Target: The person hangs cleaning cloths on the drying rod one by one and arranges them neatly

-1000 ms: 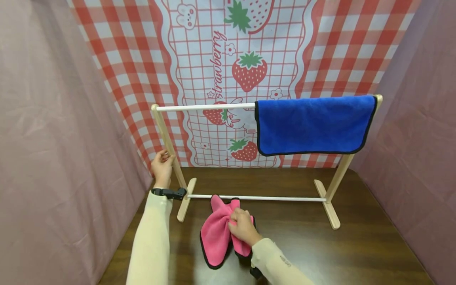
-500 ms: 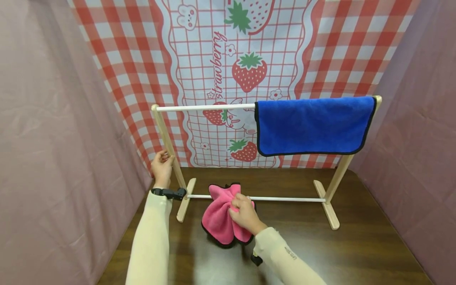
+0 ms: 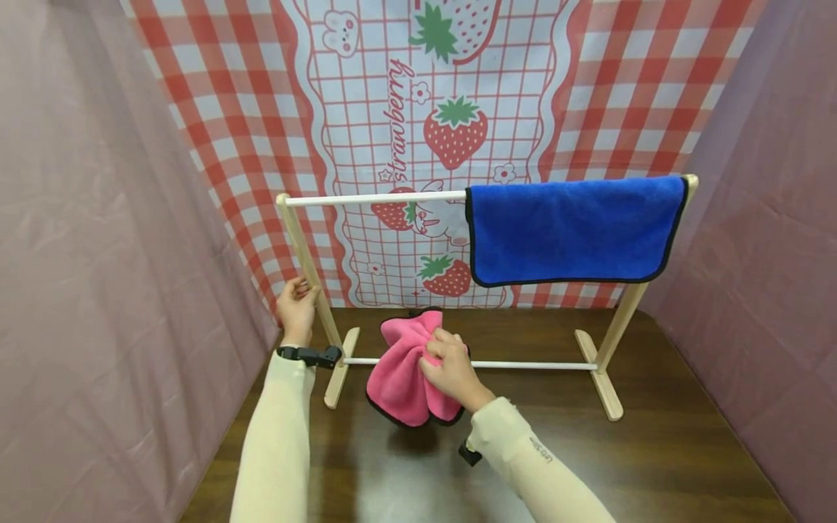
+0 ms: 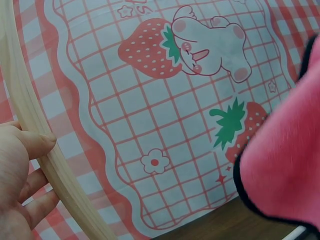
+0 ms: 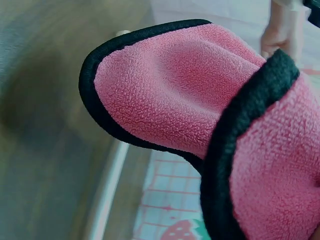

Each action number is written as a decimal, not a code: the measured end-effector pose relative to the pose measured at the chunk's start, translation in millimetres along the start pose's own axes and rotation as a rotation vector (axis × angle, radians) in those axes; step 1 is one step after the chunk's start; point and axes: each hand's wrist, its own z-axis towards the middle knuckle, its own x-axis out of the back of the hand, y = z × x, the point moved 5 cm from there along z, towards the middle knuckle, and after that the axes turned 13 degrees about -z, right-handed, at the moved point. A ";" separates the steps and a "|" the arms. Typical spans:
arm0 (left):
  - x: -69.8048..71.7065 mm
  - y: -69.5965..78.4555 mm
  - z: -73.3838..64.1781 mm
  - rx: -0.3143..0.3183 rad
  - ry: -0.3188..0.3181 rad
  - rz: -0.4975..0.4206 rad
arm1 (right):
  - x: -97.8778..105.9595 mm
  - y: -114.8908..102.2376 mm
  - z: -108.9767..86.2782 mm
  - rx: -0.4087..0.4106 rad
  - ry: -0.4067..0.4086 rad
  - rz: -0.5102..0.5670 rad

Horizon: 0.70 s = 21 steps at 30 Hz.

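Note:
A pink towel [image 3: 407, 378] with black edging hangs bunched from my right hand [image 3: 453, 367], which pinches it near its middle. In the head view it overlaps the rack's lower white bar, and a shadow falls on the table below. My left hand [image 3: 297, 309] grips the left wooden post [image 3: 303, 247] of the rack at about mid-height. The left wrist view shows the thumb on the front of that post [image 4: 37, 117] and fingers behind it. Close in front of the right wrist camera, the pink towel [image 5: 165, 85] hides most of the right hand.
A blue towel [image 3: 575, 232] with black edging hangs over the right half of the rack's upper white bar [image 3: 373, 197]. The rack's feet [image 3: 608, 392] stand on a brown wooden table [image 3: 556, 465]. A strawberry-print cloth [image 3: 366, 109] hangs behind, with pink curtains [image 3: 118, 254] at the sides.
My right hand has lifted the pink towel up and forward, from in front of the lower bar to across it in the head view. The left hand stays on the post.

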 end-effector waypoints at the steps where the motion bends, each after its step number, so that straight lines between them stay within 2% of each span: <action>1: 0.0 0.1 0.0 0.000 -0.001 0.001 | 2.1 -0.8 4.0 0.010 0.010 0.003; 9: 0.1 -0.9 0.8 0.009 -0.011 0.012 | 17.0 -7.1 32.7 0.054 0.053 0.031; 21: -0.3 1.1 0.3 -0.016 0.008 0.015 | 38.3 -17.9 75.8 0.080 0.068 0.045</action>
